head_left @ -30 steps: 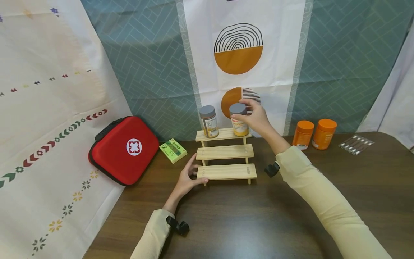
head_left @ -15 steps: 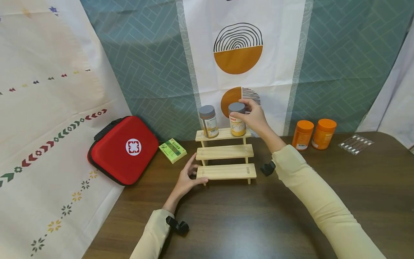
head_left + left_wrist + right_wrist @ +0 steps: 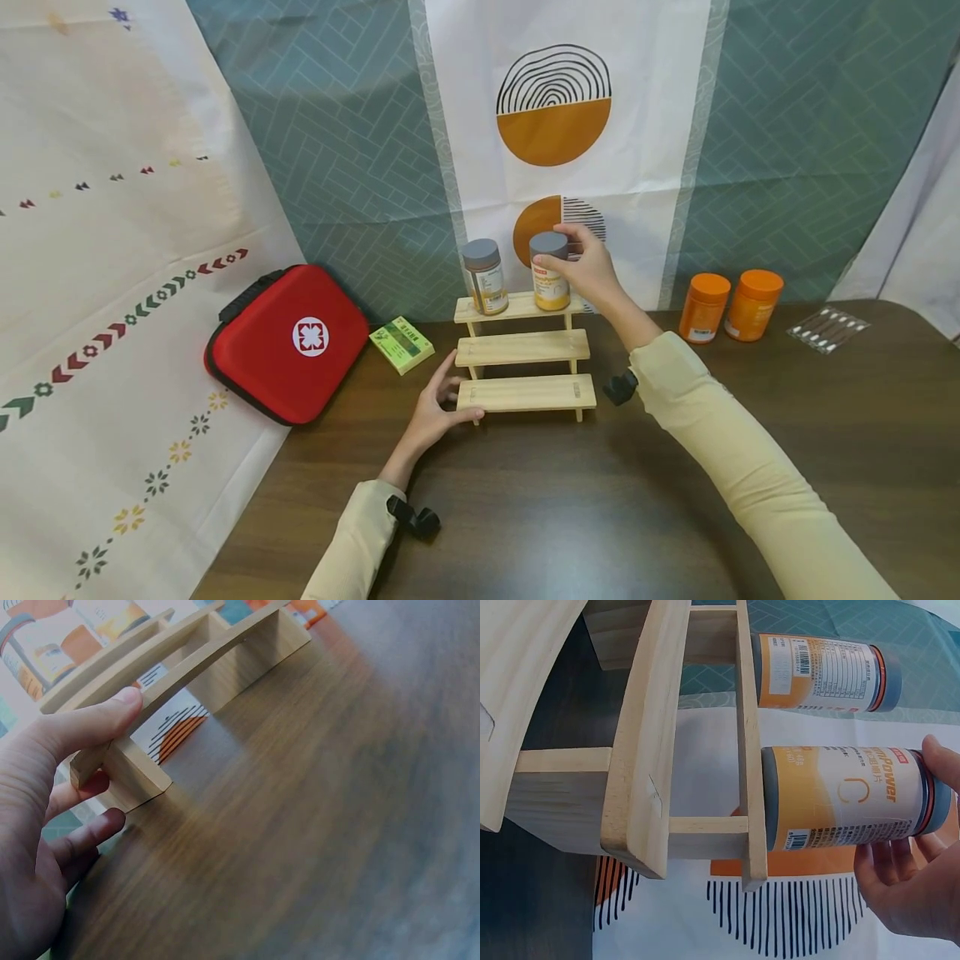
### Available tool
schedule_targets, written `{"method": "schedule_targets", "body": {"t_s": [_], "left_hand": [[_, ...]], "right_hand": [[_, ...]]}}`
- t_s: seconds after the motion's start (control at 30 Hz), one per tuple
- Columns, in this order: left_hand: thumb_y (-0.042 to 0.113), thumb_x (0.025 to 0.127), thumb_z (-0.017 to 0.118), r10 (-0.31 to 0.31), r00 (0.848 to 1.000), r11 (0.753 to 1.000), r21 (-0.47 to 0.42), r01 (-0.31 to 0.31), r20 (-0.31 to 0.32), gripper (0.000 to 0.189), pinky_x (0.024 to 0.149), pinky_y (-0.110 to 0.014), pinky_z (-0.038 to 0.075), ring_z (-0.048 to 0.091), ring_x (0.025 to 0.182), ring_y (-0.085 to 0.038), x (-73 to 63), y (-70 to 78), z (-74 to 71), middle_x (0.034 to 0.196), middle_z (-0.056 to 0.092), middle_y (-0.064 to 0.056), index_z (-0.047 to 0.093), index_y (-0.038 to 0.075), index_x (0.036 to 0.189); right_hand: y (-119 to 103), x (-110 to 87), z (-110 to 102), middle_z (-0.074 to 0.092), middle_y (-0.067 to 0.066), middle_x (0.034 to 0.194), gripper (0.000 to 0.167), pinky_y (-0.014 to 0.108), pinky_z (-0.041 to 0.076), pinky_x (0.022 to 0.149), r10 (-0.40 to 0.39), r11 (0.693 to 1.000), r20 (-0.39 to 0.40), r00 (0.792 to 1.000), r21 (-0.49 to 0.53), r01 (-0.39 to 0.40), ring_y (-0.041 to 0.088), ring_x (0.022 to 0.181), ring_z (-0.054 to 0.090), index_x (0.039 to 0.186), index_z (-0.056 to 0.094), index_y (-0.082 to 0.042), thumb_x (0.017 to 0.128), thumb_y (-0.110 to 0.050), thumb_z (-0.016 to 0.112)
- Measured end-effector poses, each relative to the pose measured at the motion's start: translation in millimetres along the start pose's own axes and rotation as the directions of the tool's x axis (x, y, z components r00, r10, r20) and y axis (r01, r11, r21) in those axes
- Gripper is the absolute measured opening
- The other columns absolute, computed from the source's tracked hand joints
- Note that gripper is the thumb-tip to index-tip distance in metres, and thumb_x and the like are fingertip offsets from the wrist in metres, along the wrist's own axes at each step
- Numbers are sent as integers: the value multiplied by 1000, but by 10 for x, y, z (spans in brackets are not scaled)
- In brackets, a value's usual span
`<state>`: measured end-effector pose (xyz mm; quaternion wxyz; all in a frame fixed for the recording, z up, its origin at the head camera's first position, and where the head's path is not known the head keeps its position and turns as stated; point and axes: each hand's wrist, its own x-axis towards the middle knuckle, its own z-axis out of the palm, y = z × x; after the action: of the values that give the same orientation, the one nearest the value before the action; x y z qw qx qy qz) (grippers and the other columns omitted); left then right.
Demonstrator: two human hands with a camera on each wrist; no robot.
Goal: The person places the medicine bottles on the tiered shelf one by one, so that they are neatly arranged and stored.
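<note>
A three-step wooden display rack [image 3: 522, 347] stands on the table. At its lower left end my left hand [image 3: 433, 417] grips the bottom step, thumb on top and fingers beneath, as the left wrist view shows. My right hand [image 3: 596, 265] holds a supplement jar [image 3: 551, 279] by its grey lid, thumb at the front. The jar is upright, its base on the top step near the right end. In the right wrist view the jar [image 3: 840, 796] shows a white and orange label. To its left on that step stands a second grey-lidded jar [image 3: 487, 283].
Left of the rack lie a small green-yellow box [image 3: 402, 344] and a red first-aid case [image 3: 288, 346]. On the right stand two orange bottles [image 3: 703, 310], with a clear pack of cotton swabs [image 3: 827, 329] beyond them. A patterned cloth [image 3: 375, 167] hangs behind the table.
My right hand has shifted the held jar slightly left along the top step and turned it a little, so its label faces more forward. My left hand keeps its grip.
</note>
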<state>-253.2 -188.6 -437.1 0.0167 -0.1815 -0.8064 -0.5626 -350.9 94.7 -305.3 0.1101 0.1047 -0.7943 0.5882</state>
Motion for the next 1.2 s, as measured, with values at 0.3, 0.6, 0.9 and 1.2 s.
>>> {"method": "schedule_targets", "body": {"t_s": [0.3,0.6,0.9,1.2], "left_hand": [[-3,76,79,-4,1000,1000,-1,4,3,101,82,-28,50,63,88,-21,10,7,-4,120,62,-30,18,5,156],[0,77,79,-2,1000,1000,-6,2,0,99,83,-28,50,62,89,-19,19,-19,0,119,62,-29,20,6,156],[0,76,80,-27,1000,1000,-5,27,-5,102,84,-32,50,63,87,-18,-38,-27,-8,120,63,-28,19,7,157],[0,76,80,-17,1000,1000,3,17,-1,102,83,-29,49,62,89,-19,-6,-6,-4,120,63,-28,19,7,157]], "right_hand": [[-7,-11,-21,48,17,141,68,48,41,105,-30,1000,9,1000,-9,30,33,124,48,146,41,-7,88,-25,73],[-7,-104,-110,43,18,148,62,50,38,109,-97,995,20,995,-17,97,37,132,44,146,40,-5,93,-24,66],[145,-256,-185,51,18,141,47,52,39,108,-134,991,-59,989,-37,132,37,130,47,138,51,-3,96,-22,62],[273,-351,-392,58,20,133,39,50,42,106,-153,987,-143,978,-63,145,33,118,54,130,57,1,97,-19,61]]}}
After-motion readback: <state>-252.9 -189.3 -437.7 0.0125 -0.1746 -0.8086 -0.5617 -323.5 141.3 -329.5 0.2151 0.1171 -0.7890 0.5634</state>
